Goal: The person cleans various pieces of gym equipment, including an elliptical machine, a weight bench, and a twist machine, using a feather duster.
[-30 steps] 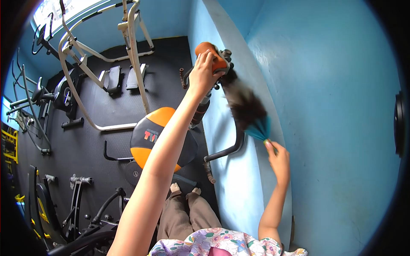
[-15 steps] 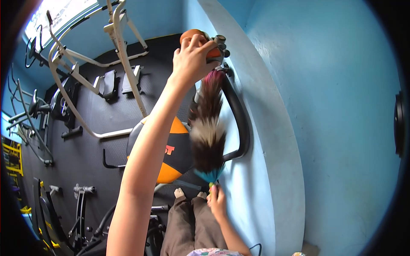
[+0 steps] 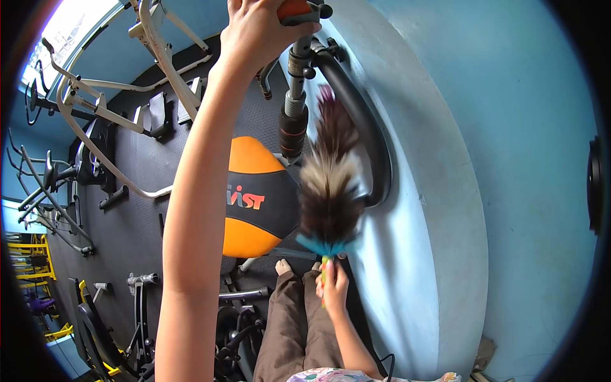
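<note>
My left hand (image 3: 262,27) reaches to the top of the view and grips an orange and black part (image 3: 294,10) at the head of an upright machine post (image 3: 296,83). Lower down, my right hand (image 3: 333,288) is closed round the green handle of a feather duster (image 3: 328,191). Its brown, cream and blue feathers are blurred and lie beside a curved black handlebar (image 3: 375,140), close to the blue wall. Left of the duster is an orange and black seat (image 3: 254,196).
White-framed exercise machines (image 3: 95,146) stand on the dark floor (image 3: 146,223) at the left. Yellow racks (image 3: 32,258) are at the far left. A pale curved ledge (image 3: 445,191) runs along the blue wall (image 3: 528,159). Black equipment (image 3: 238,337) sits beside my legs.
My left hand and the part it grips have moved up in the view. My right hand and the duster have shifted right, and more of the post and seat shows.
</note>
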Tool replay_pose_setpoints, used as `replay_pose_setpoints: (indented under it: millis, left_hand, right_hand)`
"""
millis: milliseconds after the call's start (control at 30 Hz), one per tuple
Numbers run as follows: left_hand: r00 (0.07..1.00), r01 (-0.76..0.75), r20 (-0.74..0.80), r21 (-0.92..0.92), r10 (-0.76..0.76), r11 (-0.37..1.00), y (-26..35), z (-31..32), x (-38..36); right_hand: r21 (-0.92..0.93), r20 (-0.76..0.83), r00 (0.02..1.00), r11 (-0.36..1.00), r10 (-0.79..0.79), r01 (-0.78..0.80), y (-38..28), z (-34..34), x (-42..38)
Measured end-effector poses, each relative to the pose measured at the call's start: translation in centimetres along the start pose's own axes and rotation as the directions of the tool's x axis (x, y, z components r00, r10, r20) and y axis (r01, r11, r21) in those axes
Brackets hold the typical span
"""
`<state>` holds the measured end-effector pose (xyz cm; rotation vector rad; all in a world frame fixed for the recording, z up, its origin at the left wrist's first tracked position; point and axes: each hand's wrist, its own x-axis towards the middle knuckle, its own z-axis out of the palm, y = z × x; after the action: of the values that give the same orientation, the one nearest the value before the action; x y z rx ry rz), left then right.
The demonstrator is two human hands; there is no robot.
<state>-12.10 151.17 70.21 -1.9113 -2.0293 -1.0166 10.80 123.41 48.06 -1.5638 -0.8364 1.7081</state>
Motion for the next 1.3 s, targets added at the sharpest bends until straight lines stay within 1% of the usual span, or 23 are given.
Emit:
replay_pose_setpoints:
  millis: [100, 167, 233, 267, 300, 367, 400, 500, 567, 633, 700, 767, 800, 833, 900, 967, 1000, 1067, 1100, 1167, 1200, 1267, 1300]
  left_hand:
    - [1.000, -0.001, -0.006, 0.022, 0.001, 1.000, 0.0, 0.1, 0.0]
    - [1.000, -0.024, -0.019, 0.011, 0.024, 1.000, -0.1, 0.2, 0.2]
    - [1.000, -0.026, -0.014, 0.013, 0.027, 1.000, -0.2, 0.4, 0.3]
    - [0.999, -0.029, -0.019, 0.013, 0.029, 1.000, -0.1, 0.4, 0.3]
    - [0.999, -0.028, -0.018, 0.016, 0.028, 0.999, -0.1, 0.4, 0.4]
    - [0.999, -0.025, -0.021, -0.006, 0.025, 1.000, -0.1, 0.5, 0.2]
    - [0.999, -0.031, -0.030, -0.009, 0.031, 0.999, -0.3, 0.7, 0.3]
    - [0.999, -0.016, -0.028, -0.019, 0.015, 1.000, 0.0, 0.5, 0.1]
    - [1.000, -0.012, -0.018, -0.012, 0.012, 1.000, -0.1, 0.6, 0.1]
    - [0.999, -0.033, -0.040, -0.031, 0.031, 0.999, -0.2, 0.7, 0.1]
    - [0.999, -0.036, -0.038, -0.033, 0.035, 0.999, 0.4, 0.3, -0.4]
    - [0.999, -0.027, -0.033, -0.030, 0.026, 0.999, 0.4, 0.0, -0.4]
    - [0.997, -0.040, -0.060, -0.020, 0.039, 0.999, 0.3, 0.2, -0.4]
    - [0.995, -0.052, -0.084, -0.013, 0.050, 0.999, 0.3, 0.4, -0.5]
    - [0.970, -0.131, -0.204, 0.025, 0.134, 0.991, 0.5, 1.1, -1.2]
    - [0.992, -0.049, -0.118, -0.006, 0.048, 0.999, 0.2, 0.9, -0.4]
    - [0.993, -0.042, -0.114, -0.003, 0.042, 0.999, -0.1, 0.9, -0.5]
    - [0.988, -0.130, -0.099, -0.166, 0.114, 0.978, -0.6, 0.8, -0.6]
    - [0.989, -0.128, -0.096, -0.166, 0.113, 0.978, -0.8, 1.1, -0.5]
    - [0.978, -0.142, -0.162, -0.039, 0.134, 0.989, -0.9, 1.5, -0.2]
    - [0.978, -0.141, -0.164, -0.040, 0.132, 0.989, -0.8, 1.6, -0.2]
    - [0.990, -0.055, -0.133, -0.027, 0.051, 0.998, -0.3, 1.4, -0.4]
    - [0.990, -0.051, -0.137, -0.026, 0.047, 0.998, -0.1, 1.7, -0.8]
  right_hand:
    - [-0.074, 0.089, 0.991, 0.991, -0.105, 0.112, -4.4, 0.6, 4.9]
    - [-0.069, 0.110, 0.993, 0.997, -0.036, 0.044, -5.7, 1.0, 7.9]
    - [-0.155, 0.083, 0.996, 0.987, -0.023, 0.036, -4.4, 0.6, 10.5]
    - [-0.120, 0.080, 0.997, 0.993, 0.020, -0.010, -3.8, 0.1, 11.2]
    - [-0.164, 0.000, 1.000, 0.986, 0.006, -0.006, -3.0, -0.1, 11.6]
    - [-0.074, -0.041, 0.996, 0.994, 0.081, -0.084, -1.3, -0.6, 12.0]
    - [-0.028, -0.034, 0.993, 0.993, 0.115, -0.116, 0.1, -0.6, 12.3]
    - [0.095, 0.205, 0.953, 0.964, 0.224, -0.247, 3.5, 0.3, 12.8]
    - [0.060, 0.194, 0.950, 0.964, 0.244, -0.260, 5.0, 1.4, 13.4]
    - [0.020, 0.136, 0.923, 0.931, 0.359, -0.365, 6.7, 1.4, 15.2]
    - [-0.190, -0.017, 0.958, 0.940, 0.286, -0.284, 7.8, 1.2, 16.6]
    - [-0.199, -0.010, 0.972, 0.952, 0.235, -0.232, 8.7, 0.5, 17.4]
    - [-0.237, 0.021, 0.971, 0.944, 0.240, -0.228, 9.4, 0.2, 18.0]
    - [-0.315, -0.001, 0.967, 0.918, 0.255, -0.243, 9.2, 0.1, 18.3]
    - [-0.395, 0.000, 0.965, 0.887, 0.261, -0.240, 10.2, -0.7, 19.7]
    - [-0.372, -0.002, 0.958, 0.889, 0.286, -0.266, 10.1, -0.5, 19.8]
    - [-0.356, -0.009, 0.967, 0.903, 0.255, -0.241, 10.2, -0.1, 19.1]
    - [-0.367, 0.006, 0.970, 0.903, 0.243, -0.224, 10.4, 0.4, 17.7]
    - [-0.411, -0.004, 0.963, 0.877, 0.270, -0.247, 10.5, 0.5, 17.3]
    - [-0.434, -0.052, 0.965, 0.865, 0.256, -0.253, 11.7, -0.2, 16.9]
    - [-0.435, -0.053, 0.966, 0.864, 0.254, -0.252, 12.3, -0.9, 16.6]
    - [-0.488, -0.052, 0.998, 0.871, 0.037, -0.058, 14.3, -3.0, 15.6]
    - [-0.576, -0.038, 0.988, 0.811, -0.151, 0.102, 16.6, -4.5, 15.0]
